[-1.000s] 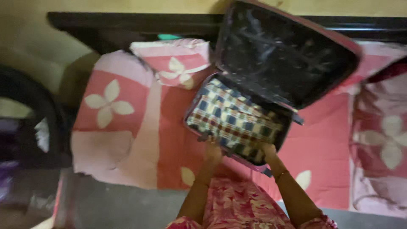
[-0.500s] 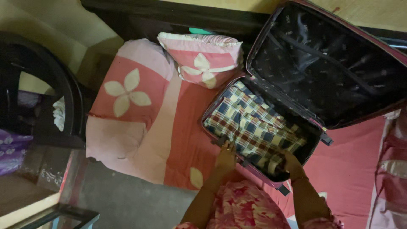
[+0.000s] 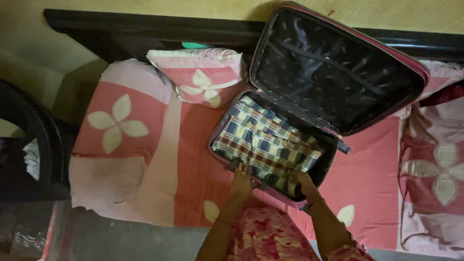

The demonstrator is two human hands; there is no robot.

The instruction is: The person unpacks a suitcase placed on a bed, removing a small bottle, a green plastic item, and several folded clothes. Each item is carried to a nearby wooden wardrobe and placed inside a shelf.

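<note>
Two hands: both rest at the near edge of an open pink hard-shell suitcase (image 3: pixel 319 111) lying on a bed (image 3: pixel 372 193).
Left hand (image 3: pixel 240 182): lies palm down, fingers spread flat, at the near rim of the suitcase, the fingertips touching the folded checked cloth in blue, white, red and yellow (image 3: pixel 266 145).
Right hand (image 3: pixel 305 183): lies on the near right part of the same checked cloth, fingers curled loosely onto the fabric; whether it pinches a fold I cannot tell. A thin bangle sits at the wrist.
Checked cloth: fills the lower half of the suitcase, folded and a little rumpled, under both hands.
Suitcase lid: stands tilted back toward the dark wooden headboard (image 3: pixel 145 29), showing a black patterned lining with crossed straps.
Bed cover: pink and red sheet with large cream flower shapes (image 3: pixel 116 123) spreads under the suitcase.
Pillow: a pink and red cushion with a cream flower and frilled edge (image 3: pixel 203 77) lies just beside the left corner of the suitcase, against the headboard.
Sleeves: red and pink floral fabric shows at the bottom edge, between the two forearms.
Left margin: a dark curved chair frame (image 3: pixel 34 140) stands beside the bed.
</note>
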